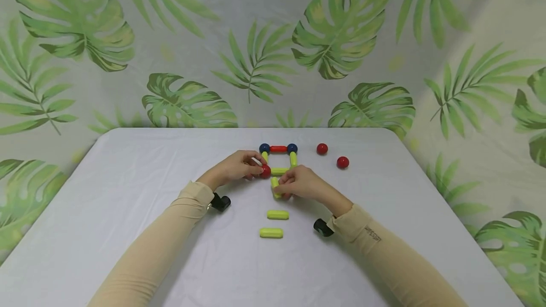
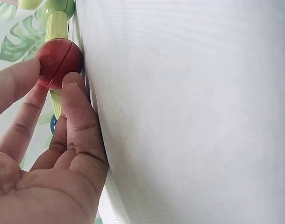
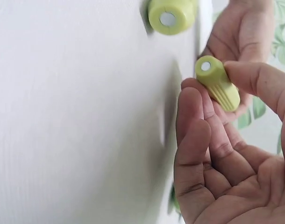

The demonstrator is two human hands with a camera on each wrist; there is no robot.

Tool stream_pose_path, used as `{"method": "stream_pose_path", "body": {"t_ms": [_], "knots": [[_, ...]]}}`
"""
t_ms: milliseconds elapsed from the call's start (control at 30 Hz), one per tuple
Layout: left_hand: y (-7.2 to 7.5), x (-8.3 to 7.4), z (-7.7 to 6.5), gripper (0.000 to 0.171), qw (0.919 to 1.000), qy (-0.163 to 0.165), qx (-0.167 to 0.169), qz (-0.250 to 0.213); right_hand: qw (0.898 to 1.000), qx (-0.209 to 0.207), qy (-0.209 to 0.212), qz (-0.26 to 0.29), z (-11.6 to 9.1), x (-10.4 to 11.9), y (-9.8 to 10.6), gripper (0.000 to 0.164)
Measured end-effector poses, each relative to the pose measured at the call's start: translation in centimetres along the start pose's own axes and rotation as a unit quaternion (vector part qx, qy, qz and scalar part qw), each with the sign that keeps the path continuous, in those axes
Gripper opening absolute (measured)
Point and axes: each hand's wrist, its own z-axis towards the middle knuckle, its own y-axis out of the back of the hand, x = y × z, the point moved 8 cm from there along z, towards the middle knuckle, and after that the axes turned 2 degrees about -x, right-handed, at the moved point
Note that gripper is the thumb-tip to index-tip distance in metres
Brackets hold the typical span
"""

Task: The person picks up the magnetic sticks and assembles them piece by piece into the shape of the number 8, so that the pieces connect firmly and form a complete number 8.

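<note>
Closest on the bench (image 1: pixel 384 259): two loose yellow-green rods (image 1: pixel 271 233). Past those, the right hand (image 1: pixel 304 183) is pinching another rod (image 1: pixel 275 187); only the right wrist cam catches its silvery end disc (image 3: pixel 205 66). Left hand (image 1: pixel 232 167)'s got a red ball (image 1: pixel 266 171) pinched at the frame (image 1: pixel 279 171)'s near-left corner, seam (image 2: pixel 63 63) visible just from its wrist. Blue balls (image 1: pixel 264 148) sit beyond.

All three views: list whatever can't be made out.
Head: near right corner of the square frame, hidden by the right hand.
Head: lettering on the right sleeve, too small to read surely.
Left wrist: most of the blue ball, hidden behind the left hand.
Right wrist: far end of the upper yellow-green rod, cut off by the top edge.
</note>
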Motion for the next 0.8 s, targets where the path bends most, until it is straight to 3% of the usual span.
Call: {"method": "stream_pose_path", "body": {"t_ms": [367,800], "knots": [[0.1,0.0,-0.1,0.025,1.0,-0.003,-0.002,0.002,0.999,0.01,-0.03,0.039,1.1,0.5,-1.6,0.026],[0.0,-0.1,0.0,0.023,1.0,-0.007,0.006,-0.003,0.997,0.017,-0.041,0.057,1.4,1.0,-2.0,0.029]]}}
